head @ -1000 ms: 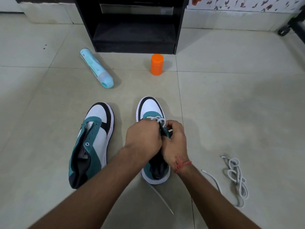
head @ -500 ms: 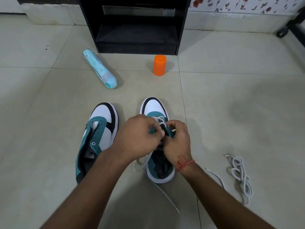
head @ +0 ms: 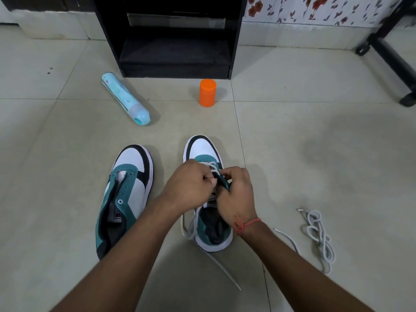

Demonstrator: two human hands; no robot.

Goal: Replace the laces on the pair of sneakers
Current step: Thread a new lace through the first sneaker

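Observation:
Two white, teal and black sneakers stand on the tiled floor, toes pointing away. The left sneaker has bare eyelets and no lace. Over the right sneaker both my hands work at the eyelets. My left hand is curled and pinches the white lace, whose loose ends trail down past the heel. My right hand grips the teal eyelet flap of that shoe. A second white lace lies bunched on the floor to the right.
A light blue cylindrical bottle lies on its side beyond the left sneaker. An orange capped container stands upright further back. A black cabinet rises behind them, and a black furniture leg crosses the far right.
My left hand has slid left and drawn the lace out through the eyelets, leaving a loop hanging by the shoe's left side. My right hand stays on the flap.

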